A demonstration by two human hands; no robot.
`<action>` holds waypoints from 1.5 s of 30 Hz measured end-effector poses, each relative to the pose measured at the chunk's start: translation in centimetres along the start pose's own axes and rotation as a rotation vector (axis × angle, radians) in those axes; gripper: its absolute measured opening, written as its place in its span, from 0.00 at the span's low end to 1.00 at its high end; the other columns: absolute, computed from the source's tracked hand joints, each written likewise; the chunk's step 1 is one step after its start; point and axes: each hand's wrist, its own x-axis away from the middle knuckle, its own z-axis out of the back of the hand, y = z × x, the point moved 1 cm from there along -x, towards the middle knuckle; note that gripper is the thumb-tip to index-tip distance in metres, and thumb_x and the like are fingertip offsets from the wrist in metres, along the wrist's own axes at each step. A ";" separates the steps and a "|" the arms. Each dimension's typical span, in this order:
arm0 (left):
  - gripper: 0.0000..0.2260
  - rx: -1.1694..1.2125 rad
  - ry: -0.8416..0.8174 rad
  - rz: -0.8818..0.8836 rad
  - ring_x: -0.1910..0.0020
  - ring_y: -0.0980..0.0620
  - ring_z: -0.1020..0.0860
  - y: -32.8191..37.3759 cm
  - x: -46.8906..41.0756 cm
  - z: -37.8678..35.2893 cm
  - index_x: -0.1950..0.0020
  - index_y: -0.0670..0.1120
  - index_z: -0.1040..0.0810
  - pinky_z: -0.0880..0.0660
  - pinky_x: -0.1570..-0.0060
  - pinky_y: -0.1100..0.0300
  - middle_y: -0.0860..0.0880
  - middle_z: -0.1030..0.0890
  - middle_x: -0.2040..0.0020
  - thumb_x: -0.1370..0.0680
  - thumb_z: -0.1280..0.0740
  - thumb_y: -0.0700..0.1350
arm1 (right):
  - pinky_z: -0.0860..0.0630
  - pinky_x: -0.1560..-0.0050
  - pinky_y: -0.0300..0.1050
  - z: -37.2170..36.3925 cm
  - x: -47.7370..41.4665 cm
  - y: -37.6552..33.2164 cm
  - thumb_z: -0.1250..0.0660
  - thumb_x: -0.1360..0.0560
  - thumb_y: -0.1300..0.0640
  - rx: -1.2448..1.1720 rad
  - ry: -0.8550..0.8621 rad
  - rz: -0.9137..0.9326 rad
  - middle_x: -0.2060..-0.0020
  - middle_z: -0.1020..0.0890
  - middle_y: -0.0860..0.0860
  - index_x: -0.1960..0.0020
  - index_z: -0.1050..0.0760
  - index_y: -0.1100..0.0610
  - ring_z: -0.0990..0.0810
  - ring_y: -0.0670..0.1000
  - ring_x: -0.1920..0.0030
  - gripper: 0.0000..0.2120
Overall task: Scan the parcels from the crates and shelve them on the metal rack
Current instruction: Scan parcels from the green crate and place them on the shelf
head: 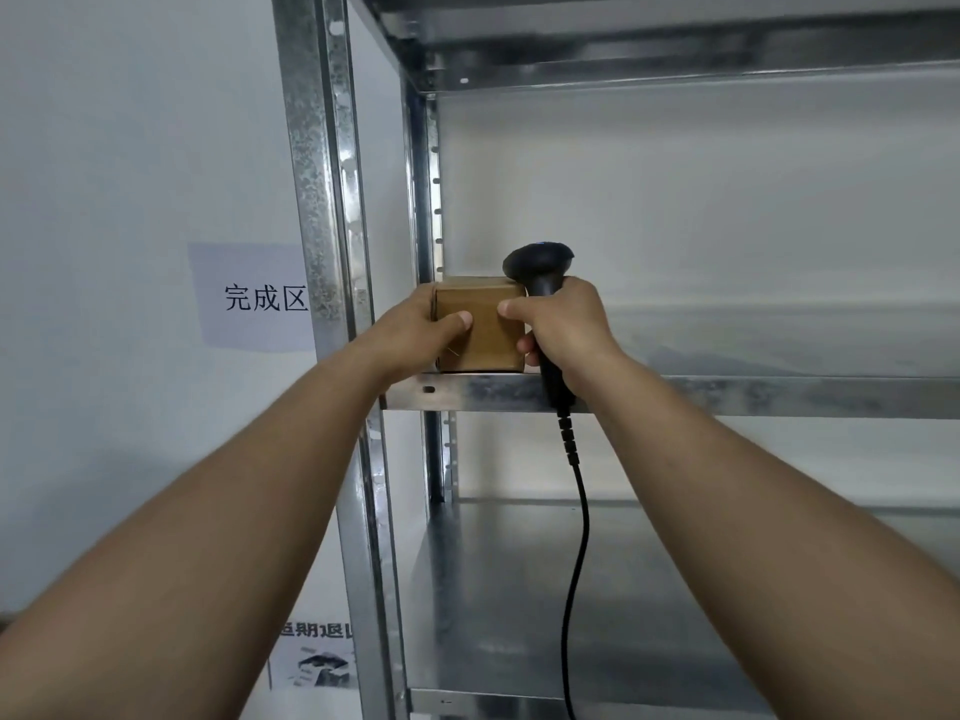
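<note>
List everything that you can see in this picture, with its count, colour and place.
cardboard parcel: one, brown, left front end of the middle shelf, between both hands
barcode scanner: one, black, right of the parcel
scanner cable: one, black, hanging in front of the rack
metal rack: one, silver-grey, three shelves visible
wall sign: one, pale with black characters, left of the rack
printed sheet: one, white, low on the wall
left hand: grips the parcel's left side
right hand: grips the scanner, thumb on the parcel
</note>
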 end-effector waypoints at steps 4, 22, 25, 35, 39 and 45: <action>0.20 0.019 -0.013 -0.002 0.43 0.50 0.28 -0.7 -0.9 0.1 0.28 0.51 0.38 0.31 0.42 0.57 0.50 0.27 0.42 0.19 0.40 0.50 | 0.28 0.73 0.41 -0.4 -0.6 -0.3 0.30 0.24 0.59 0.018 -0.002 -0.022 0.72 0.24 0.54 0.59 0.31 0.56 0.27 0.51 0.75 0.10; 0.29 0.006 0.303 -0.172 0.26 0.50 0.39 0.5 4.2 0.2 0.22 0.51 0.48 0.38 0.30 0.53 0.49 0.41 0.23 0.20 0.39 0.52 | 0.30 0.76 0.36 1.9 5.0 -1.0 0.31 0.24 0.51 -0.033 0.022 0.153 0.60 0.21 0.53 0.41 0.29 0.56 0.25 0.45 0.75 0.15; 0.29 0.020 0.390 -0.155 0.26 0.51 0.40 -0.3 7.0 -0.1 0.22 0.51 0.47 0.39 0.28 0.49 0.49 0.41 0.23 0.20 0.38 0.51 | 0.28 0.73 0.38 1.4 7.9 0.0 0.30 0.24 0.51 -0.126 -0.085 0.129 0.43 0.21 0.56 0.24 0.43 0.46 0.24 0.47 0.70 0.33; 0.29 0.010 0.574 0.112 0.26 0.54 0.40 -6.3 22.6 -2.4 0.23 0.52 0.44 0.38 0.28 0.49 0.51 0.40 0.24 0.21 0.37 0.52 | 0.26 0.72 0.44 -2.8 19.7 4.9 0.29 0.25 0.59 -0.406 -0.442 0.159 0.56 0.19 0.52 0.28 0.43 0.33 0.26 0.52 0.73 0.36; 0.29 -0.076 0.641 0.261 0.27 0.50 0.37 -8.4 28.6 -1.0 0.23 0.50 0.44 0.37 0.29 0.47 0.48 0.39 0.25 0.21 0.37 0.52 | 0.23 0.67 0.47 -5.7 23.0 6.5 0.29 0.26 0.65 -0.499 -0.599 0.117 0.52 0.19 0.55 0.31 0.37 0.40 0.21 0.53 0.70 0.32; 0.30 -0.186 0.778 0.362 0.29 0.58 0.38 -9.4 36.1 2.8 0.24 0.51 0.42 0.35 0.30 0.49 0.54 0.38 0.27 0.23 0.38 0.56 | 0.25 0.70 0.45 -11.1 27.7 5.8 0.30 0.25 0.64 -0.525 -0.794 0.150 0.63 0.21 0.49 0.37 0.40 0.32 0.25 0.50 0.72 0.33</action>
